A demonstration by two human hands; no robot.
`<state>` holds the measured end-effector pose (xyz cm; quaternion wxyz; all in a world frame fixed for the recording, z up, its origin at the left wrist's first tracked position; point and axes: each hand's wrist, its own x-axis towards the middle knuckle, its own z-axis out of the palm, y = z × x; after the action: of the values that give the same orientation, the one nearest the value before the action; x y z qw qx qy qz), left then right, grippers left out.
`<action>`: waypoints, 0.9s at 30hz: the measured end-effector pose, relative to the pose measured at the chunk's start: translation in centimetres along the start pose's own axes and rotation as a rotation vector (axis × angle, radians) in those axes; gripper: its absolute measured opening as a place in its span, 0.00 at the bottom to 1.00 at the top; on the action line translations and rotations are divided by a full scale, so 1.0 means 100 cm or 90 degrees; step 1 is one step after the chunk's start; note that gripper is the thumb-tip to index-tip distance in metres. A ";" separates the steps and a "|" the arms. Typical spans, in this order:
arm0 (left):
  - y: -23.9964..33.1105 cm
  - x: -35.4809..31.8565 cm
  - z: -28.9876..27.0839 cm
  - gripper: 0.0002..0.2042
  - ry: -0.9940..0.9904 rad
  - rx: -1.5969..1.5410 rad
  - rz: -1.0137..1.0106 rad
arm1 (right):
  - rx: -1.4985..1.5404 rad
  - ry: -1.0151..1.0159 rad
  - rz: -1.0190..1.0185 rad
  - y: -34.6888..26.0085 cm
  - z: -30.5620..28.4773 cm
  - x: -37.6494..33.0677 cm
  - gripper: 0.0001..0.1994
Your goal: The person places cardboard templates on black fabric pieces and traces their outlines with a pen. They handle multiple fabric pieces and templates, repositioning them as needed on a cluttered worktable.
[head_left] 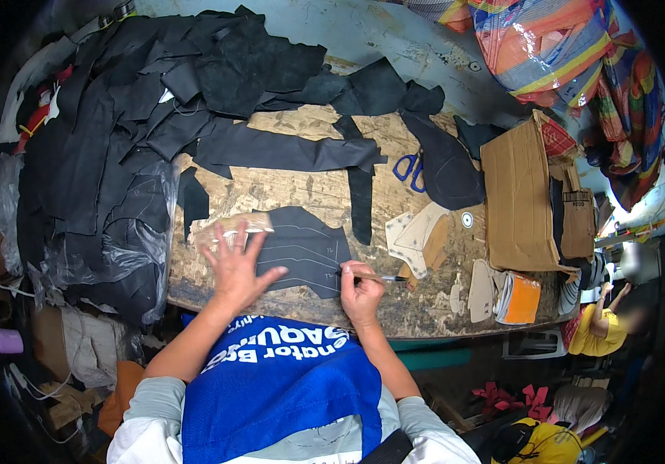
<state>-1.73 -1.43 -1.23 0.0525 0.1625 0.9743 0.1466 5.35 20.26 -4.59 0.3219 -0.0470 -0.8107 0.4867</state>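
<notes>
A black leather-like piece (301, 247) with pale drawn lines and marks lies on the worn wooden table in front of me. My left hand (238, 271) rests on its left side with the fingers spread, the fingertips against a tan, shiny-wrapped block (251, 224) at its upper left edge. At the piece's right edge, my right hand (360, 295) is closed round a slim pen-like tool (379, 277), whose dark end points right. Its working tip is hidden by my fingers.
Black material scraps (216, 69) are heaped at the left and back. Blue-handled scissors (411, 172) lie partly beneath a black piece (445, 166). Pale pattern templates (410, 236), a cardboard box (518, 201) and an orange-and-white packet (520, 298) occupy the right. Another person (599, 329) is at far right.
</notes>
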 end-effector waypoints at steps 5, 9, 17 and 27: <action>-0.049 -0.012 -0.017 0.38 0.058 -0.041 -0.065 | 0.038 0.038 0.043 0.006 -0.003 -0.001 0.04; -0.087 -0.009 -0.031 0.28 0.145 -0.128 -0.043 | 0.067 0.019 0.126 -0.003 -0.006 0.003 0.10; -0.091 0.008 -0.071 0.09 -0.094 -0.258 -0.098 | 0.048 -0.162 0.250 -0.057 0.000 0.019 0.14; -0.005 0.007 -0.071 0.16 -0.380 -0.519 0.111 | 0.155 -0.276 0.087 -0.087 -0.015 0.025 0.12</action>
<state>-3.61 -3.58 5.38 0.3749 0.2444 0.7633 0.4659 6.29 17.87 4.18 0.1100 0.0427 -0.7912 0.6001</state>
